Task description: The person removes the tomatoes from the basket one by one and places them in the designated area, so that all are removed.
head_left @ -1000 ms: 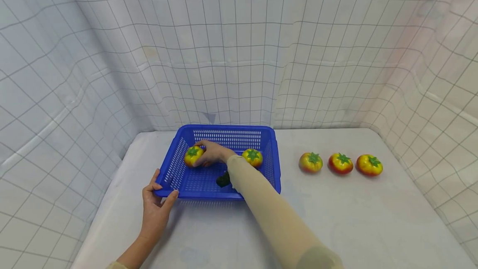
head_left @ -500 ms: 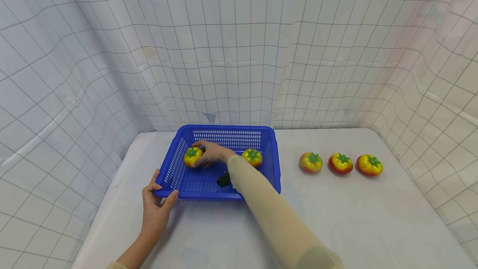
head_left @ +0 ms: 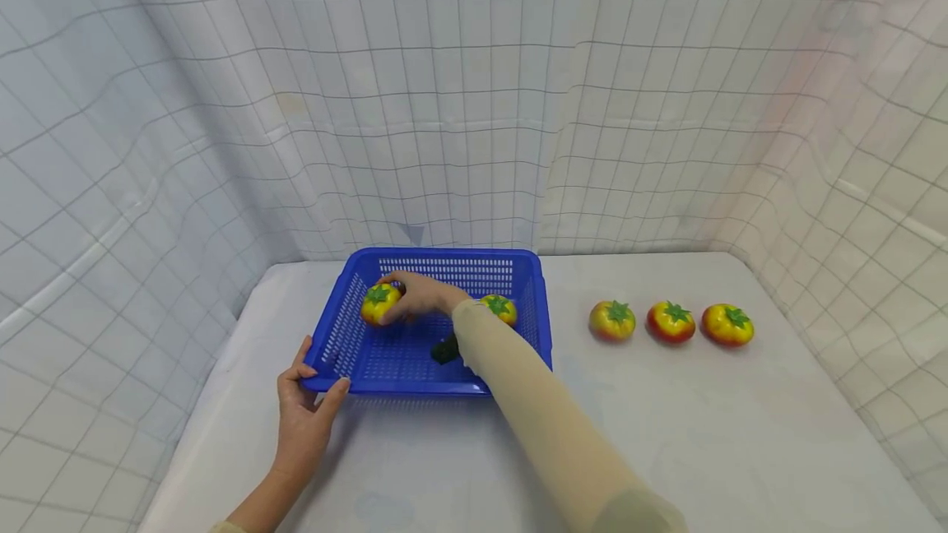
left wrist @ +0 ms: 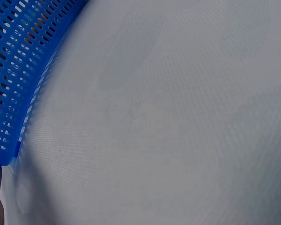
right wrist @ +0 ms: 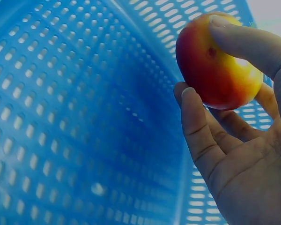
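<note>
My right hand (head_left: 424,294) reaches into the left part of a blue plastic basket (head_left: 415,389) and grips a yellow-and-red tomato (head_left: 379,303) with a green leafy top. In the right wrist view the thumb and fingertips pinch that tomato (right wrist: 215,65) from opposite sides, above the basket's slotted floor (right wrist: 47,122). My left hand (head_left: 304,426) holds the basket's near left corner, thumb on the front rim and fingers at the side. A second tomato (head_left: 499,308) lies in the basket, partly covered by the right sleeve.
To the right of the basket, three similar tomatoes stand in a row on the white table: a left one (head_left: 612,321), a middle one (head_left: 671,322) and a right one (head_left: 728,325). Gridded white cloth (head_left: 474,105) surrounds the table at the back and sides. A dark object (head_left: 446,349) shows beneath the right sleeve.
The right hand has raised the tomato slightly from the basket's left part. The left hand keeps its hold on the corner. The head view has shifted a little.
</note>
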The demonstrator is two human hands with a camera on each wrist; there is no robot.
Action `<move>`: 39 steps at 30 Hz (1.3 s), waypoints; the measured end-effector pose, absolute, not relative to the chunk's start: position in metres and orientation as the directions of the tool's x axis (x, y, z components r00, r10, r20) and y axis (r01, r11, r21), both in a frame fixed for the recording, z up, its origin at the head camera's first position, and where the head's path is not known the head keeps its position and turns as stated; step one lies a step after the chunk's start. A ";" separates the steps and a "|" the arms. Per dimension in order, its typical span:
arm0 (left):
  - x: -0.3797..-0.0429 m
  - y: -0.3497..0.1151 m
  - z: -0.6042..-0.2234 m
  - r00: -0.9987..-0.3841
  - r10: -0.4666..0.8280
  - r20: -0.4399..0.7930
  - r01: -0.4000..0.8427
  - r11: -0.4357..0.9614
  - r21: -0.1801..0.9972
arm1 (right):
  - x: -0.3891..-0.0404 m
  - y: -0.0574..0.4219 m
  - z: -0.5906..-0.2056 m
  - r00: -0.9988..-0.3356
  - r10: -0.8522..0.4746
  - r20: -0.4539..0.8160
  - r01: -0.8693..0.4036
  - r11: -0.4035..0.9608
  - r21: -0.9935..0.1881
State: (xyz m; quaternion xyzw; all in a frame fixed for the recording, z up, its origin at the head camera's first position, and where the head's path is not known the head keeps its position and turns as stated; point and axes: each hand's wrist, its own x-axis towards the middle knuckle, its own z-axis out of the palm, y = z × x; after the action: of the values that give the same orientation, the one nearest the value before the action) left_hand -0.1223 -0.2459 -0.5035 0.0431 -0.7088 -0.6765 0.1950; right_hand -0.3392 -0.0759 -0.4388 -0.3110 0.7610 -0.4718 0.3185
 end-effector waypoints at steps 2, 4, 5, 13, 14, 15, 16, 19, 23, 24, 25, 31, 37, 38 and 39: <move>-0.122 -0.246 -0.504 -0.918 -0.326 0.226 0.210 0.082 0.974 | -0.341 -0.072 -0.434 -0.605 -0.777 -0.174 -0.180 0.347 -0.920; -0.121 -0.246 -0.504 -0.917 -0.324 0.232 0.217 0.081 0.973 | -0.342 -0.067 -0.429 -0.605 -0.781 -0.155 -0.193 0.334 -0.923; -0.121 -0.246 -0.504 -0.917 -0.322 0.237 0.222 0.082 0.972 | -0.342 -0.063 -0.425 -0.605 -0.783 -0.147 -0.198 0.326 -0.924; -0.123 -0.247 -0.504 -0.910 -0.325 0.257 0.251 0.059 0.966 | -0.344 -0.029 -0.394 -0.589 -0.802 -0.102 -0.252 0.302 -0.919; -0.123 -0.247 -0.503 -0.910 -0.326 0.257 0.252 0.057 0.966 | -0.344 -0.025 -0.391 -0.588 -0.803 -0.099 -0.254 0.300 -0.920; -0.123 -0.247 -0.503 -0.909 -0.328 0.257 0.252 0.057 0.966 | -0.344 -0.020 -0.387 -0.590 -0.802 -0.096 -0.264 0.304 -0.916; -0.123 -0.247 -0.503 -0.910 -0.328 0.254 0.249 0.058 0.967 | -0.344 -0.016 -0.384 -0.590 -0.802 -0.094 -0.269 0.305 -0.913; -0.123 -0.247 -0.504 -0.912 -0.329 0.247 0.238 0.067 0.969 | -0.342 0.000 -0.375 -0.594 -0.799 -0.093 -0.282 0.315 -0.906; -0.123 -0.247 -0.504 -0.915 -0.325 0.239 0.227 0.075 0.971 | -0.341 0.024 -0.368 -0.599 -0.795 -0.091 -0.288 0.320 -0.903; -0.123 -0.246 -0.505 -0.916 -0.323 0.238 0.226 0.075 0.971 | -0.341 0.030 -0.366 -0.603 -0.793 -0.087 -0.288 0.318 -0.903; -0.123 -0.247 -0.505 -0.916 -0.321 0.239 0.226 0.076 0.971 | -0.340 0.037 -0.364 -0.608 -0.789 -0.087 -0.291 0.323 -0.901; -0.123 -0.248 -0.505 -0.914 -0.320 0.249 0.239 0.069 0.969 | -0.339 0.074 -0.356 -0.642 -0.763 -0.072 -0.294 0.332 -0.896; -0.123 -0.247 -0.505 -0.915 -0.319 0.247 0.239 0.067 0.969 | -0.338 0.108 -0.358 -0.677 -0.733 -0.069 -0.269 0.333 -0.904; -0.123 -0.247 -0.505 -0.915 -0.319 0.247 0.239 0.066 0.969 | -0.338 0.114 -0.359 -0.684 -0.726 -0.072 -0.264 0.338 -0.903; -0.123 -0.247 -0.505 -0.915 -0.318 0.247 0.238 0.067 0.969 | -0.337 0.120 -0.360 -0.692 -0.718 -0.076 -0.260 0.347 -0.901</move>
State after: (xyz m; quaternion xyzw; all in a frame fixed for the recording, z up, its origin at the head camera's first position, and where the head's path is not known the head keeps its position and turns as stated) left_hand -0.1232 -0.2468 -0.5051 0.0285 -0.7015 -0.6823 0.2036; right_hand -0.3367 0.1197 -0.3599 -0.3113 0.7851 -0.4794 0.2386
